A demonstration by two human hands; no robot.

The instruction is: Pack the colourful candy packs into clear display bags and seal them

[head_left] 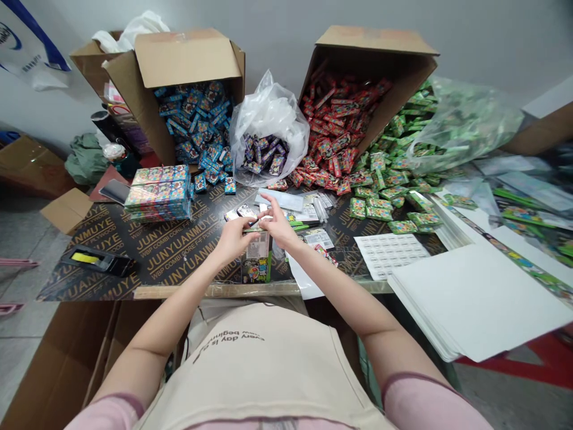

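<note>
A small printed carton, black and green with colourful artwork, stands upright near the table's front edge. My left hand is closed at its upper left edge, with thumb and fingers pinching there. My right hand meets it from the other side, thumb and fingers pinching the carton's top edge while the index finger points away. The fingers partly cover the carton's top. Just beyond the hands lie a few small black-and-white packs and a clear plastic strip.
Open cardboard boxes spill small blue packs and red packs; a clear bag holds purple ones. Green packs are heaped at right, near a label sheet and white card stack. Wrapped bundles and a tape dispenser sit left.
</note>
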